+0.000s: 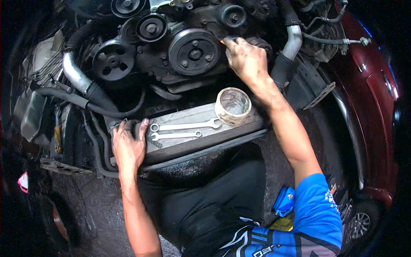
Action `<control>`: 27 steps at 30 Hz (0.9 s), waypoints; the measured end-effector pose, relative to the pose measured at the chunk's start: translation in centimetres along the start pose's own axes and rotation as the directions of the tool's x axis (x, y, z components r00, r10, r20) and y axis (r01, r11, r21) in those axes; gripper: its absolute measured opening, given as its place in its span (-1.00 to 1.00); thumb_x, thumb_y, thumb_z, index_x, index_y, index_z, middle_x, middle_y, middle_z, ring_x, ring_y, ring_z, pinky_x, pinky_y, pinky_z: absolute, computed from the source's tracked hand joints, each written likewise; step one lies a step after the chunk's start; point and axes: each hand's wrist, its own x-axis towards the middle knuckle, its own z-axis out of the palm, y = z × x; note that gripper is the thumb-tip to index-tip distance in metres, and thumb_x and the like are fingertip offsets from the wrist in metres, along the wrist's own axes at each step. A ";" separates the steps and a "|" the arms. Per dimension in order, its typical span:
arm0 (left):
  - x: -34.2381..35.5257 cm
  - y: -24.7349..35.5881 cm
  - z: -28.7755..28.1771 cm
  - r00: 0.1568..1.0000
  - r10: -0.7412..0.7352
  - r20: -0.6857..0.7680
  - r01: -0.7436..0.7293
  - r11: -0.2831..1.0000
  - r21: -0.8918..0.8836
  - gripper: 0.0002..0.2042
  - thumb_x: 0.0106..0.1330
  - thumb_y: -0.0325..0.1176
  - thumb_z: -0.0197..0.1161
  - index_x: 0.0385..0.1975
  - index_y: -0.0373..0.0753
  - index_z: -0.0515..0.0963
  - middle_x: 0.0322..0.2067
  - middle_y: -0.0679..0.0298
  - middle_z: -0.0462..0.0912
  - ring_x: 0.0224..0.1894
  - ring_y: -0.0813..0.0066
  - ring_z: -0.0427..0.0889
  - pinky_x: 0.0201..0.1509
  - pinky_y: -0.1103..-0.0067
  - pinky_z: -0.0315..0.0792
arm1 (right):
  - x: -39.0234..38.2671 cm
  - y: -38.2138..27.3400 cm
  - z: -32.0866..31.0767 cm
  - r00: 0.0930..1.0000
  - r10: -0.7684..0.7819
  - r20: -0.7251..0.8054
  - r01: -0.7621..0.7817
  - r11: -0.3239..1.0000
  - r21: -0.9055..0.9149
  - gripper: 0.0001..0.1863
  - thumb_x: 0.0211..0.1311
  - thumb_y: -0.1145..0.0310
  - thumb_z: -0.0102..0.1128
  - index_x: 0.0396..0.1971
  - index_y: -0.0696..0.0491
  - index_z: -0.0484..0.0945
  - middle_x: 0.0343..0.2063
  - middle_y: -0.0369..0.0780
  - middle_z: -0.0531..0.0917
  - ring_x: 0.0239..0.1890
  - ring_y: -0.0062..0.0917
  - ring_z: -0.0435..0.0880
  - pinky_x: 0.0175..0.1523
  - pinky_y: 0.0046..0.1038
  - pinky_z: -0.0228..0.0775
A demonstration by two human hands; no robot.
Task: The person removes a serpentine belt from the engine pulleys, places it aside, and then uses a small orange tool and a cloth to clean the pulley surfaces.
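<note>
My right hand (246,60) reaches into the engine bay, its fingers curled beside the large crankshaft pulley (195,52). A tiny orange bit shows at its fingertips; what it holds is otherwise hidden. My left hand (129,147) rests on the dark left end of the radiator (184,115), thumb and fingers apart. On the radiator's flat top lie two combination wrenches, a longer wrench (186,126) and a shorter wrench (175,135), both right of that hand. A round, dirty, cream-coloured tub (233,107) stands at the top's right end, below my right wrist.
Other pulleys, such as a slotted pulley (113,60), sit at the engine's front. Metal pipes (76,70) with black hoses flank it. A dark red body panel (374,107) curves along the right. A blue object (284,201) lies low beside my right sleeve.
</note>
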 end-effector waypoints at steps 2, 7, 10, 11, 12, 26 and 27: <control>0.1 -0.1 -0.1 1.000 0.007 -0.007 -0.007 1.000 0.003 -0.43 0.36 0.06 0.24 -0.10 -0.49 0.64 0.05 -0.17 0.61 0.19 -0.20 0.48 0.34 0.22 0.31 | 0.5 -0.1 -1.3 0.998 0.050 0.050 -0.051 0.998 0.024 -0.65 0.32 0.26 0.11 0.08 -0.04 0.53 -0.36 -0.10 0.72 -0.45 -0.18 0.75 -0.34 -0.15 0.62; 0.2 0.1 -0.2 0.999 0.046 0.016 -0.045 0.998 -0.046 -0.49 0.35 0.03 0.25 -0.18 -0.44 0.66 -0.02 -0.13 0.64 0.11 -0.15 0.52 0.26 0.23 0.37 | 0.9 0.3 -0.5 0.974 0.180 -0.140 -0.141 0.958 0.251 -0.63 0.23 0.26 0.21 0.00 0.05 0.48 -0.38 -0.01 0.73 -0.41 -0.07 0.74 -0.33 -0.10 0.59; 0.1 0.0 -0.1 0.998 0.056 -0.023 -0.057 0.998 -0.030 -0.49 0.35 0.03 0.26 -0.17 -0.44 0.66 -0.03 -0.12 0.64 0.09 -0.13 0.53 0.24 0.24 0.38 | 1.2 -0.1 0.0 0.964 0.222 -0.145 -0.167 0.933 0.320 -0.64 0.23 0.27 0.25 -0.01 0.06 0.48 -0.35 0.00 0.73 -0.37 -0.07 0.74 -0.31 -0.11 0.60; 0.1 -0.1 -0.1 0.998 0.056 -0.023 -0.056 0.998 -0.029 -0.49 0.35 0.03 0.26 -0.17 -0.44 0.66 -0.03 -0.12 0.64 0.09 -0.13 0.53 0.24 0.24 0.38 | 1.3 -0.2 0.2 0.963 0.247 -0.103 -0.199 0.917 0.345 -0.64 0.23 0.28 0.28 -0.02 0.07 0.49 -0.33 -0.01 0.73 -0.34 -0.08 0.75 -0.30 -0.12 0.60; 0.1 -0.2 0.1 0.998 0.051 -0.019 -0.052 0.998 -0.034 -0.48 0.35 0.03 0.26 -0.17 -0.45 0.66 -0.03 -0.12 0.65 0.09 -0.12 0.53 0.24 0.24 0.38 | 1.3 0.0 0.7 0.964 0.246 -0.102 -0.198 0.918 0.344 -0.64 0.23 0.28 0.28 -0.02 0.07 0.49 -0.33 -0.01 0.73 -0.34 -0.08 0.75 -0.30 -0.12 0.60; 0.1 0.2 -0.1 1.000 0.025 -0.006 -0.025 0.999 -0.025 -0.44 0.34 0.06 0.25 -0.12 -0.47 0.65 -0.01 -0.13 0.63 0.12 -0.09 0.51 0.27 0.25 0.36 | 3.1 2.7 5.2 0.917 -0.066 -0.394 0.255 0.855 0.451 -0.66 0.13 0.43 0.39 -0.06 0.09 0.64 -0.19 -0.10 0.69 -0.16 -0.17 0.71 -0.04 -0.32 0.60; 0.3 0.2 -0.3 0.999 0.020 0.032 -0.019 0.999 -0.044 -0.44 0.34 0.06 0.25 -0.13 -0.46 0.65 -0.01 -0.13 0.63 0.12 -0.10 0.51 0.27 0.24 0.36 | 3.1 2.5 5.3 0.918 -0.056 -0.393 0.244 0.861 0.447 -0.65 0.11 0.43 0.39 -0.06 0.08 0.64 -0.18 -0.11 0.68 -0.16 -0.16 0.70 -0.04 -0.31 0.60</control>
